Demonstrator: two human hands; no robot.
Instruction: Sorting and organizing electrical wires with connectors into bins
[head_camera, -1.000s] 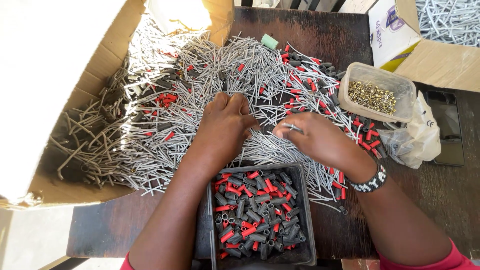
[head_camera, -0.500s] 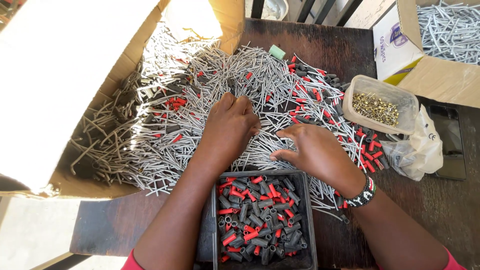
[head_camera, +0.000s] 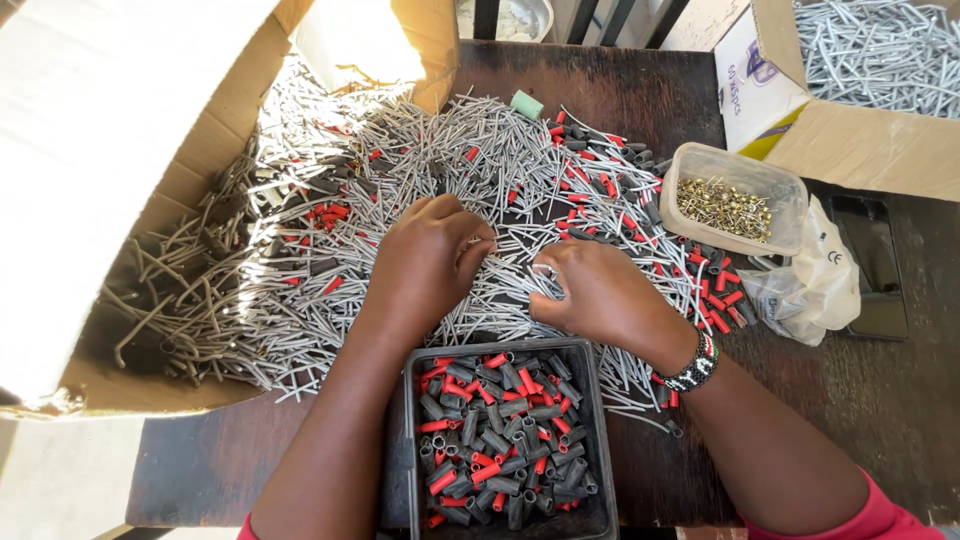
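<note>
A heap of grey wire pieces (head_camera: 400, 190) covers the dark table (head_camera: 880, 400); both hands rest on it at centre. The left hand (head_camera: 430, 260) is curled, fingers pinching a small piece; the right hand (head_camera: 595, 295) is closed on another. At six o'clock sits a black tray (head_camera: 592, 420) of red and grey sleeves; at two o'clock, a clear tub (head_camera: 735, 200) of brass bits
</note>
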